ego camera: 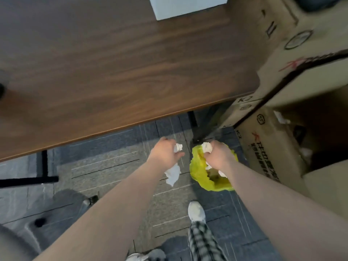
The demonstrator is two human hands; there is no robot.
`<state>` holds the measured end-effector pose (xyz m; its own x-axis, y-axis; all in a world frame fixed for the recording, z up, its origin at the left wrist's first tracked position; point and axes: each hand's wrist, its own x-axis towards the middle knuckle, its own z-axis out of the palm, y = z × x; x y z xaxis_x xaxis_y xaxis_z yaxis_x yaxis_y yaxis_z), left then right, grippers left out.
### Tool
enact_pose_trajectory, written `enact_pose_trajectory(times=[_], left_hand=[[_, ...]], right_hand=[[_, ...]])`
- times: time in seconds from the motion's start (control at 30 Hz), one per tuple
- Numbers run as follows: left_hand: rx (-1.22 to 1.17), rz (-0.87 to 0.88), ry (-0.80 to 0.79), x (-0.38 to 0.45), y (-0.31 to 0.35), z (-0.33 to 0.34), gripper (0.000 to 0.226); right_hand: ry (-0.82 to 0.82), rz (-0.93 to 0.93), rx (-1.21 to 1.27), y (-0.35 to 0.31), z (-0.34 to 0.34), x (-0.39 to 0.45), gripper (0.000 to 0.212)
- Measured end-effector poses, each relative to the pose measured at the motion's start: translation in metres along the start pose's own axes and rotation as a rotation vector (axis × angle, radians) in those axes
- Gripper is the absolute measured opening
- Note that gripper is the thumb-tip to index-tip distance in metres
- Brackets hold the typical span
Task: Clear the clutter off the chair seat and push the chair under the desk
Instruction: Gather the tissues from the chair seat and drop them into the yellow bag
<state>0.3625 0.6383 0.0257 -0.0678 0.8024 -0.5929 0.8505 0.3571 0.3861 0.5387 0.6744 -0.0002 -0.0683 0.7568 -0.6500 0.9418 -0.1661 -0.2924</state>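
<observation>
The left hand (165, 153) is closed on crumpled tissue (172, 174) above the carpet; the right hand (216, 157) grips another tissue wad (206, 147) over a yellow-lined bin (199, 176) beside the desk (113, 63).

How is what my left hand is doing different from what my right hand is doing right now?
The left hand holds crumpled white tissue over the carpet, beside the yellow-green bin bag; the right hand holds its tissue wad directly above that bag's opening. The left hand's tissue dangles loosely below the grip; the right hand's is balled up tight. Both hands are closed on white tissue.
</observation>
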Motion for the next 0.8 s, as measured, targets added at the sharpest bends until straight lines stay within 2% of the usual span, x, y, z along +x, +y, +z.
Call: enact_pose_trajectory(times=[0.07, 0.2, 0.33, 0.5, 0.6, 0.7, 0.8], left_hand=[[0.020, 0.034, -0.053, 0.016, 0.029, 0.019, 0.049], [0.046, 0.076, -0.110, 0.042, 0.078, 0.055, 0.057], [0.047, 0.064, -0.150, 0.063, 0.110, 0.090, 0.051], [0.008, 0.083, -0.127, 0.085, 0.123, 0.122, 0.047], [0.005, 0.082, -0.127, 0.098, 0.124, 0.134, 0.044], [-0.008, 0.076, -0.142, 0.108, 0.121, 0.145, 0.048], [-0.021, 0.079, -0.165, 0.115, 0.120, 0.153, 0.053]], right_hand=[[-0.003, 0.058, 0.013, 0.031, -0.007, 0.007, 0.041], [-0.039, 0.151, 0.078, 0.082, -0.013, 0.021, 0.040], [-0.045, 0.222, 0.158, 0.121, -0.013, 0.038, 0.044], [-0.033, 0.258, 0.233, 0.147, -0.004, 0.059, 0.038], [-0.055, 0.269, 0.257, 0.152, 0.004, 0.070, 0.041], [-0.077, 0.271, 0.324, 0.153, 0.013, 0.077, 0.049], [-0.072, 0.257, 0.385, 0.153, 0.018, 0.082, 0.042]])
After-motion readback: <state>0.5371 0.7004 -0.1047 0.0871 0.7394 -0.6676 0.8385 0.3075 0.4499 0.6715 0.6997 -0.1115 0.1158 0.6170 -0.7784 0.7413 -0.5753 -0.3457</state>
